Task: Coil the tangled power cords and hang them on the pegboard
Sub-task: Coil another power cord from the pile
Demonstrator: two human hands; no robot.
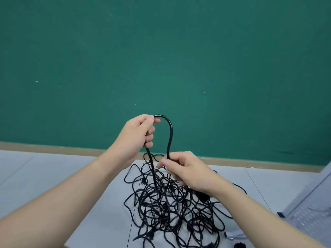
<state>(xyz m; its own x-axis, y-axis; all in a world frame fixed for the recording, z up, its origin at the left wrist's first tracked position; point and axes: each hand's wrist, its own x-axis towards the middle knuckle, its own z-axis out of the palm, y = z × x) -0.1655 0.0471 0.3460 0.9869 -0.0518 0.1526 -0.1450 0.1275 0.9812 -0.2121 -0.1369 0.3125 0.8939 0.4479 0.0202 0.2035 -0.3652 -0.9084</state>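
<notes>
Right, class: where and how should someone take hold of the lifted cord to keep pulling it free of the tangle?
Grip the cord on its straight run below the arch, from the side; there it hangs clear above the tangle, with no crossing loops.

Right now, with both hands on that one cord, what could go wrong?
1. The lifted cord runs from the left hand down into the tangled pile; pulling up may tighten knots or drag the whole pile.
2. The right hand holds it close above the tangle, so other loops may snag as it coils.
</notes>
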